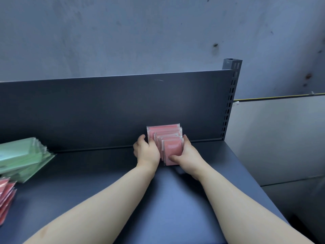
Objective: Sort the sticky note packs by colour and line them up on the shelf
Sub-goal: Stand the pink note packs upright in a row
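- both hands are on the pink packs (168, 138), which stand on edge in a short row on the shelf (158, 199), right up near the back panel (123, 106).
- left hand (146, 149) clamps the row's left side with bent fingers. right hand (187, 154) grips the right side with its thumb across the front pack.
- the row looks staggered, not squared up yet imo.
- biggest risk: the wrappers look slippery. squeeze too hard from the sides and the middle packs could pop up or fan out.
- let go too early and the row probably flops forward, since nothing props the front.
- green packs (21, 155) lie in a leaning pile well off to the left, with red packs (6, 196) at the left edge. neither looks lined up yet, so a pink row that drifts sideways could eat the space they need.
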A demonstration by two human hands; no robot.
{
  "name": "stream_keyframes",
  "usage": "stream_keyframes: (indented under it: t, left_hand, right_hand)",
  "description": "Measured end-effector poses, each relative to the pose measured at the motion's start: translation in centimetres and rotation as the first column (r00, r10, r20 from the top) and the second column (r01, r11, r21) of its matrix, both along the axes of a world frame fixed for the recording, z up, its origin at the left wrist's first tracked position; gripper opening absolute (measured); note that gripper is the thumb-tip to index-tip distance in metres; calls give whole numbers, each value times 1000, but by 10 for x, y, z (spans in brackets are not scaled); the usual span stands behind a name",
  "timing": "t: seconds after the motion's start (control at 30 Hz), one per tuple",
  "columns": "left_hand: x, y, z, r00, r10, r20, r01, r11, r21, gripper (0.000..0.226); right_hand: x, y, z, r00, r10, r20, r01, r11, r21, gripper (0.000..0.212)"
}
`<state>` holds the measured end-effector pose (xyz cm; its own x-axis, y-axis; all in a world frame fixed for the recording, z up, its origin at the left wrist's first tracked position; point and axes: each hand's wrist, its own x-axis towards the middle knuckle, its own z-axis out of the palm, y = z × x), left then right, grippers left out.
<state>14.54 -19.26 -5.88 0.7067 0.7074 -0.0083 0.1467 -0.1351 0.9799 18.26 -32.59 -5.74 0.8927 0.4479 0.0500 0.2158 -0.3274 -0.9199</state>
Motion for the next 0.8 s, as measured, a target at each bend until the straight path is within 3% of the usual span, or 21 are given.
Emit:
stream_keyframes:
  t: [0.17,0.33,0.5,0.67,0.8]
  left_hand:
    - [-7,-13,-18,972,-226,57,232,961,-147,52]
    - [-11,-23,-20,948,-289,134,306,942,-136,59]
    - [-15,-25,-20,951,-298,85,304,949,-83,63]
    - [-23,-34,-6,970,-244,18,245,966,-84,62]
    - [-15,-32,-14,954,-287,86,296,948,-114,65]
  right_hand:
    - [-5,6,-3,998,-53,-39,54,997,49,48]
    - [-13,12,-5,995,-81,-57,85,994,72,53]
    - [-13,15,-6,997,-56,-48,57,998,24,84]
    - [-11,12,-7,995,-75,-65,80,994,74,54]
    - [-11,10,-7,993,-68,-101,80,990,116,56]
